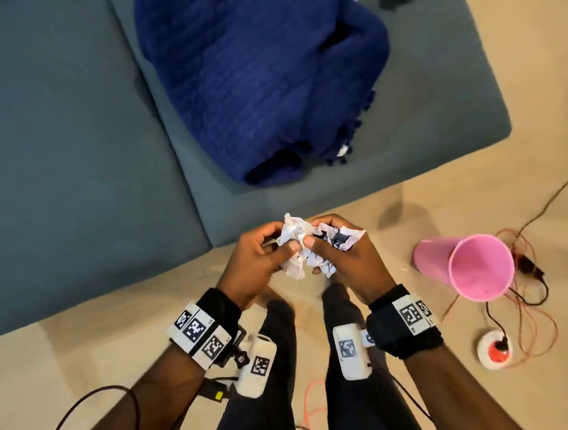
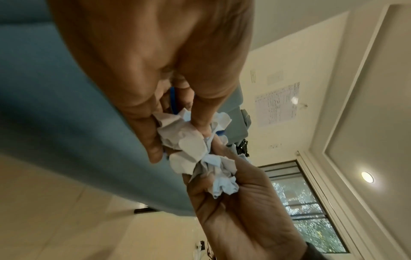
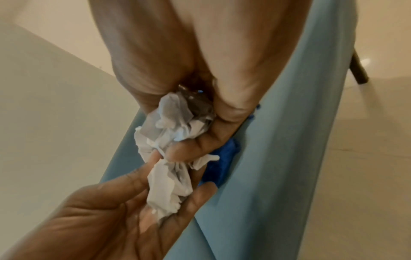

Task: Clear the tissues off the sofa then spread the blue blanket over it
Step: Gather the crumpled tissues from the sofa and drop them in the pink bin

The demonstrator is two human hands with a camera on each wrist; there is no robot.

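2 hands (image 1: 257,256) (image 1: 346,255), tissues (image 1: 307,246); head-only pink cup (image 1: 466,262)

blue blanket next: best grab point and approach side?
Judging by its pose: the blue blanket lies bunched on the sofa, tasselled edge facing the sofa's end. Pinch that edge from the front, near the fold; it should unfurl from there.

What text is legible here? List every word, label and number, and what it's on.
No text can be read.
Wall sheet: printed rows, too blurred.
Left wristband and right wristband: square code markers; tiny marks beside them too small.
Tissues, pink cup: no text seen.
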